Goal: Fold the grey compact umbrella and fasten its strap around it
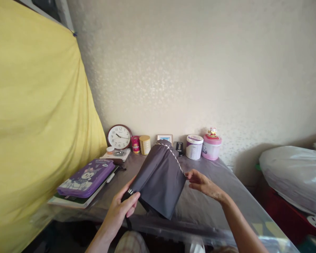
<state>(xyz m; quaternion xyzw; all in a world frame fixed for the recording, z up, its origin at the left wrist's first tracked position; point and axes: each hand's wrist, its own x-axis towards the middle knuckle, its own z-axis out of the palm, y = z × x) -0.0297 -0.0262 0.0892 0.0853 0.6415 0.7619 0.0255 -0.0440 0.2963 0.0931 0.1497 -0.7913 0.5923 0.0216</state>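
A dark grey folding umbrella, its cloth loosely gathered, is held up at a tilt over the near part of the table. My left hand is closed around its black handle end, where white lettering shows, and a dark strap hangs below. A black-and-white striped cord runs around the upper part of the cloth and down its right side. At the lower end of this cord, my right hand pinches with thumb and forefinger, the other fingers loosely bent.
The table has a shiny grey cover. Left lie a purple case and books. Along the wall stand a clock, a red tin, a yellow tin, a white tub and a pink tub. A yellow curtain hangs left.
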